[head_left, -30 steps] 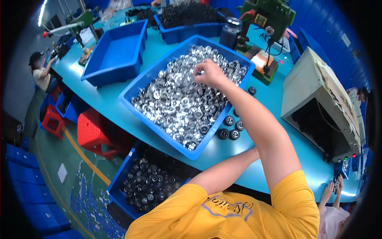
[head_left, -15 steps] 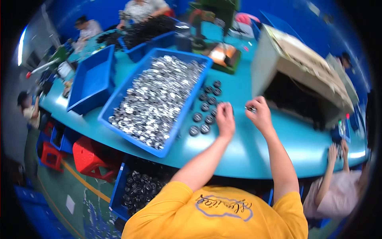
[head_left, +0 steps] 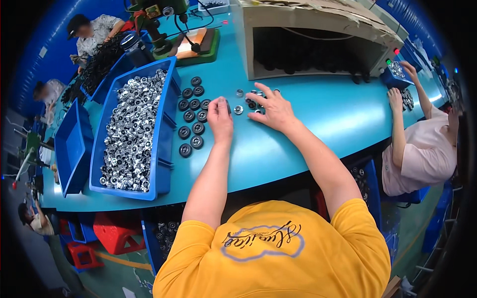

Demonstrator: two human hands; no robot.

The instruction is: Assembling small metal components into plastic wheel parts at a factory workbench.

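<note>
My left hand point(head_left: 220, 120) is closed at the right edge of a cluster of small black wheels point(head_left: 197, 128) laid out on the blue-green table. A dark rim, apparently of another black wheel point(head_left: 229, 106), shows at its fingertips. My right hand point(head_left: 276, 110) is open with fingers spread, low over several small shiny metal hubs point(head_left: 252, 105), which it partly hides. Between the two hands, one loose silver hub point(head_left: 238, 110) lies on the table, and another stands just beyond it.
A large blue bin point(head_left: 162, 169) heaped with silver hubs stands left of the wheels, beside a smaller blue bin point(head_left: 74, 149). Ahead are a green press point(head_left: 211, 53) and a beige box-like housing point(head_left: 244, 49) with a dark opening. A co-worker point(head_left: 422, 149) sits at the right.
My view has swung, so bins and wheels appear farther left. My right hand has gone from a pinch on shiny metal hubs to spread fingers, and hubs now lie on the table.
</note>
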